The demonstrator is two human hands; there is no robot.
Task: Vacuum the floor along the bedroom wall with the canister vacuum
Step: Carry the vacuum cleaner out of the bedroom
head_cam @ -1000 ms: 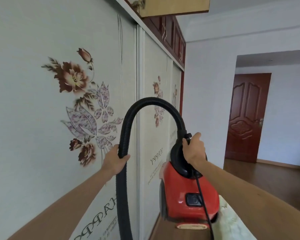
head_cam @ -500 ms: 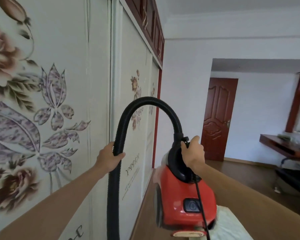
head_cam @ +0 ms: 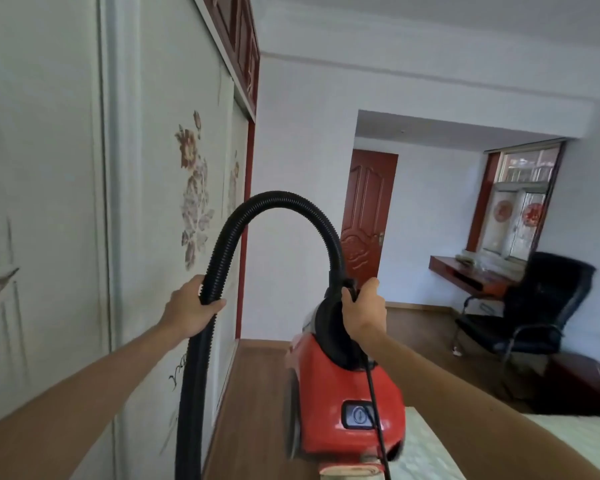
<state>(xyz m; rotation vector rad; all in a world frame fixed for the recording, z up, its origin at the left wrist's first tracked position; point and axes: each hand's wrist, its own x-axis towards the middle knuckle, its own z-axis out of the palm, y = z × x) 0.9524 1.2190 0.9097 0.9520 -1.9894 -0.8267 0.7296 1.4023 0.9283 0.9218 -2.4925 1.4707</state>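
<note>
Red plastic canister vacuum [head_cam: 343, 403] carried off the wooden floor [head_cam: 253, 393], near floral wardrobe wall [head_cam: 174, 202]. Right hand [head_cam: 362, 311] clenched on black top handle; left hand [head_cam: 193, 311] wrapped round ribbed black hose [head_cam: 278, 202]. Probably hefty, rigid; hose floppy, so grip handle.

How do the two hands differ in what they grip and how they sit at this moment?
The left hand wraps the ribbed black hose on the side that drops out of frame; the right hand clasps the black handle on top of the red canister, carrying it. The left hand is nearer the floral wardrobe doors; the right hand is nearer the open room. Both are closed, at similar height.
</note>
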